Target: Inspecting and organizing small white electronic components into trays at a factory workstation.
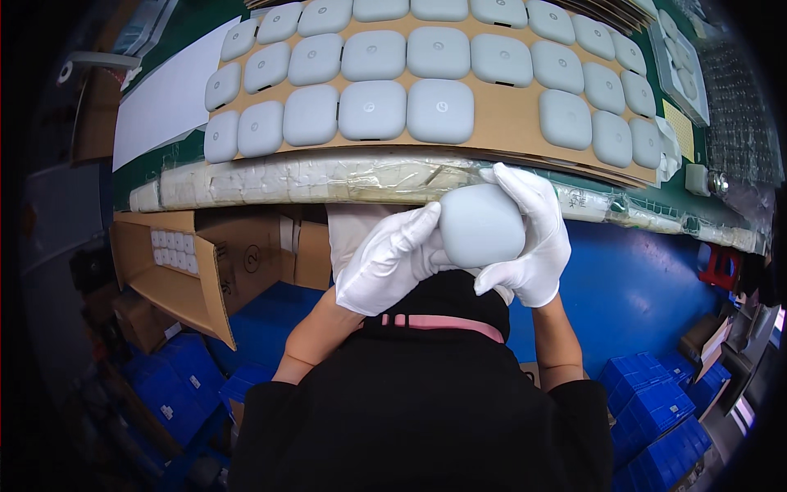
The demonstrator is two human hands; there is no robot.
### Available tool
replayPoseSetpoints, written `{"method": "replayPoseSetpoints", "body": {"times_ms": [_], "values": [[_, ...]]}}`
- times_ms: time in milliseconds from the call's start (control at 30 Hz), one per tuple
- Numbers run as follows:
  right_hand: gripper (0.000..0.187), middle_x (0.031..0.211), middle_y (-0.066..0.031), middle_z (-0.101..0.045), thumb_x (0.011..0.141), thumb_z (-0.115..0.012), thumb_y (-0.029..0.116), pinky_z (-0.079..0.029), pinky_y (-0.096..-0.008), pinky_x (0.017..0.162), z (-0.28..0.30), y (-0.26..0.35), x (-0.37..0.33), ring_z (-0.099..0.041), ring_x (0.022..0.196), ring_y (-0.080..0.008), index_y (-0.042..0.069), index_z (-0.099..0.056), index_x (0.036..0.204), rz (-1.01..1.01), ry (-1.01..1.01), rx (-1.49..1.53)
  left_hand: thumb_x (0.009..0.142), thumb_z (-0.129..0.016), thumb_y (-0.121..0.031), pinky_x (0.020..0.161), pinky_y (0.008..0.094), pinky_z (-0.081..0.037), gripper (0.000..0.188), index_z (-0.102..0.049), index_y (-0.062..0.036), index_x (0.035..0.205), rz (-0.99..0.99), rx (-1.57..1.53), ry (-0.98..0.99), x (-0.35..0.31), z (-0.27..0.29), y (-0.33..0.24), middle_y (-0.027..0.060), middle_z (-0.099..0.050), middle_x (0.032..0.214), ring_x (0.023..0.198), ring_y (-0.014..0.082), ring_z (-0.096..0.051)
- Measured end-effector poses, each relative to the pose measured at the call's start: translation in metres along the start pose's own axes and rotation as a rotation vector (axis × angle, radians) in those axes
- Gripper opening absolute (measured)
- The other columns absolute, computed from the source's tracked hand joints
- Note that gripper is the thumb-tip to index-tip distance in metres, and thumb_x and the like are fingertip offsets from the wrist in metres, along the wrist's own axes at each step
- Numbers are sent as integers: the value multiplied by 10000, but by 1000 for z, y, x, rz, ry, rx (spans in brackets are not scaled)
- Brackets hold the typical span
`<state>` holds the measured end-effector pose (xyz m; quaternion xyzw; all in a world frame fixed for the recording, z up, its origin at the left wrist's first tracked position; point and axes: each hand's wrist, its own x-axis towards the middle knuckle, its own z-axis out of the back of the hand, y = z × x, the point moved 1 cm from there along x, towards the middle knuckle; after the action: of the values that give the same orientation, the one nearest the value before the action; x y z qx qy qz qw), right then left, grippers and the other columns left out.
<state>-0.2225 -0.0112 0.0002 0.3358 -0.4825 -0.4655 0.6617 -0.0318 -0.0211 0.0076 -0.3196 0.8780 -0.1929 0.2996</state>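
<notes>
Two white-gloved hands meet in front of the body, just short of the table edge, and share one pale grey case (pixel 482 225), a rounded square. The left hand (pixel 385 262) grips its left side, thumb on the near-upper edge and the other fingers bent beneath, their tips partly hidden. The right hand (pixel 537 238) curls round the right side in a wide C, fingers at the top corner and thumb by the lower edge. Both forearms are bare and bent at the elbow, the left slanting inward, the right nearly upright. Beyond the hands runs the padded table edge (pixel 311 179), then brown cardboard (pixel 506 115) bearing rows of similar cases (pixel 372 110).
</notes>
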Motion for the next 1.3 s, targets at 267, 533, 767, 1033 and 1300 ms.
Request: {"method": "replayPoseSetpoints", "body": {"times_ms": [267, 533, 767, 1033, 1300], "values": [[983, 1292, -126, -597, 473, -895, 429, -467, -391, 985, -6, -6, -2, -585, 1141, -262, 65, -555, 1320, -45, -26, 90, 1020, -491, -341, 948, 300, -513, 540, -471, 92, 1340, -78, -287, 110, -2, -6, -2, 189, -562, 1334, 1062, 207, -646], [897, 1310, -130, -579, 537, -895, 366, -471, -402, 979, -10, -4, 2, -577, 1164, -278, 59, -547, 1304, 163, -45, -148, 965, -606, -265, 876, 271, -511, 508, -508, 76, 1329, -198, 544, -155, -14, -15, -1, 175, -635, 1206, 984, 212, -659], [803, 1345, -148, -550, 627, -857, 335, -492, -387, 925, -9, -8, 8, -587, 1170, -295, 68, -542, 1316, 425, 22, -527, 893, -699, -154, 684, 272, -501, 414, -610, 39, 1248, -150, 1195, -251, -16, -34, -16, 137, -700, 959, 737, 183, -626], [960, 1381, -194, -497, 728, -698, 642, -512, -407, 889, -12, -9, -6, -582, 1173, -320, 56, -407, 1430, -132, 6, 260, 939, -629, -167, 666, 260, -513, 341, -636, 56, 1197, -546, 1067, -31, -10, -20, -12, 152, -712, 937, 699, 193, -642], [1163, 1394, -226, -468, 705, -560, 835, -510, -418, 911, -17, -17, 3, -568, 1169, -326, 38, -255, 1495, -447, -68, 1314, 1050, -409, -310, 797, 332, -573, 458, -626, 79, 1157, -577, 760, -347, -16, -25, -15, 204, -722, 870, 767, 271, -714]]}}
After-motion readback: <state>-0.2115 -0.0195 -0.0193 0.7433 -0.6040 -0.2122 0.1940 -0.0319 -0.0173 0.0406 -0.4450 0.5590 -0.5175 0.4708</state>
